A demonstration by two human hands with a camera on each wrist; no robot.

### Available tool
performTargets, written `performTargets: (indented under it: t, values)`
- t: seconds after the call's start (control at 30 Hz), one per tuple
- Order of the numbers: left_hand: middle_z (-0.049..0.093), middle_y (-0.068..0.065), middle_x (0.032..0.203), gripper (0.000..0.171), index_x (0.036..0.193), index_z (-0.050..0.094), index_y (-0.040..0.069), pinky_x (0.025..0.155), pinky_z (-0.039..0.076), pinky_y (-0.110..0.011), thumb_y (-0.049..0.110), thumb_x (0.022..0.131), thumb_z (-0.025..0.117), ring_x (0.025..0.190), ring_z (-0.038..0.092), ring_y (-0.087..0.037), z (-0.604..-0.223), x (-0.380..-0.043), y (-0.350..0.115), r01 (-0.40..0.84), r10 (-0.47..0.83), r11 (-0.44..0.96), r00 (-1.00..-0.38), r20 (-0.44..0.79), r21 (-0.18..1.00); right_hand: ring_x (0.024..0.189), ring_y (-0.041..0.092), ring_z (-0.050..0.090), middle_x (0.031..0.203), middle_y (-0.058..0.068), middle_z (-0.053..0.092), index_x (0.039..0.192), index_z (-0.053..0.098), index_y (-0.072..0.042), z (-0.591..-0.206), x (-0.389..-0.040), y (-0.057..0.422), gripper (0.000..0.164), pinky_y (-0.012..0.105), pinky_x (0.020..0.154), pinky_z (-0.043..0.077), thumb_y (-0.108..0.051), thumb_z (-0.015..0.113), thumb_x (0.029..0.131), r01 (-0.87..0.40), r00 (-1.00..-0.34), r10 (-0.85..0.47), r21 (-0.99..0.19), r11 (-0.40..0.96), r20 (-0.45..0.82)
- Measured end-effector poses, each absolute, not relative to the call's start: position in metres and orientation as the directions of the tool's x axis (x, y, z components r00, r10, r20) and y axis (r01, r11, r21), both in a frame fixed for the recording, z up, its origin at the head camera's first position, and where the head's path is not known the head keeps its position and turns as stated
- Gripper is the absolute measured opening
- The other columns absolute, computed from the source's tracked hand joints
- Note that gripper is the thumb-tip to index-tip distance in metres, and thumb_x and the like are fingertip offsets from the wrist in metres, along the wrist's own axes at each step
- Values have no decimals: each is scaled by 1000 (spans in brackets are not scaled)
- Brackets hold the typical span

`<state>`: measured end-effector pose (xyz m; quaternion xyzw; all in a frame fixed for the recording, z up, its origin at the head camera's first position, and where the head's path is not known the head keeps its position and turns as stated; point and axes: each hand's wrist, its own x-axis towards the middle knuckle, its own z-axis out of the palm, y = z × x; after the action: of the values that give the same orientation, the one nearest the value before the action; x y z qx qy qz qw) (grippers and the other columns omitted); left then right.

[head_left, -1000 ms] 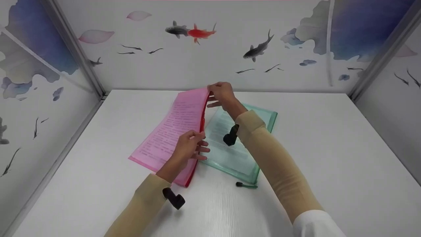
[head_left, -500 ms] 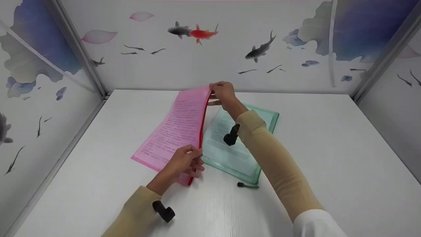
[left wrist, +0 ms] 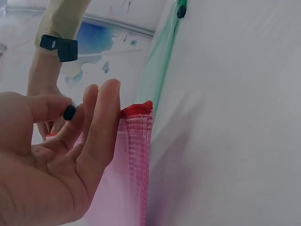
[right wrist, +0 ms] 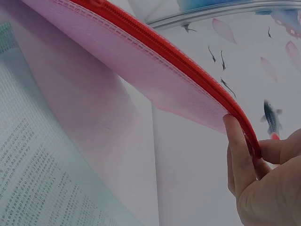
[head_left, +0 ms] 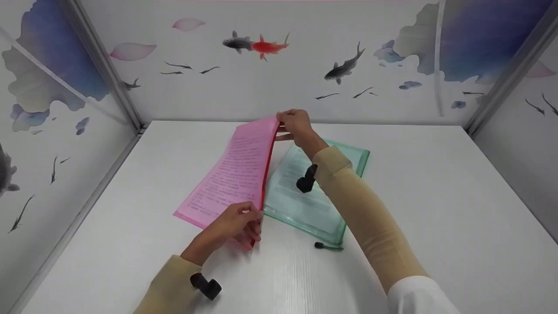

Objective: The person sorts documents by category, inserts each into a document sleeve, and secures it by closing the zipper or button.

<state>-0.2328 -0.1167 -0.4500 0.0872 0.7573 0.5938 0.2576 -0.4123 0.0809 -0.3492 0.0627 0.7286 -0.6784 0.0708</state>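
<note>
A pink zip document folder (head_left: 226,170) with a printed sheet inside is tilted up, its red zipper edge raised. My right hand (head_left: 296,125) pinches the far end of that edge; in the right wrist view the red zipper (right wrist: 178,61) runs in a curve to the fingers. Near the zipper's close end is my left hand (head_left: 235,221). In the left wrist view, its thumb and forefinger pinch a small black zipper pull (left wrist: 69,112), while the other fingers extend beside the red zipper end (left wrist: 137,109).
A green zip document folder (head_left: 301,196) with printed paper lies flat to the right, partly under the right forearm. Its black-tipped zipper pull (head_left: 321,245) sticks out at the near corner. Beneath is a white table (head_left: 414,209), bounded behind by a fish-patterned wall (head_left: 270,87).
My left hand has slid along the zipper edge toward the near end, down and slightly left. My right hand keeps its pinch on the far corner, nearly still.
</note>
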Motion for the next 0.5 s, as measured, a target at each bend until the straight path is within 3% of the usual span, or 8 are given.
performTargets:
  t: [0.3,0.5]
  values:
    - [68,-7,77,23,99,61,3,56,61,-31,25,101,54,68,71,-19,-457,-227,-132,-175,521,337,-784,-338,925,96,24,72,113,14,67,127,60,-3,-348,-417,84,32,34,75,64,-23,53,105,182,-983,11,-978,97,-182]
    - [70,-6,73,25,91,63,4,52,59,-31,26,99,58,63,69,-17,-461,-222,-139,-169,578,435,-700,-419,884,96,24,71,111,14,67,126,60,-3,-345,-422,91,30,35,76,64,-23,52,104,163,-986,39,-983,83,-160]
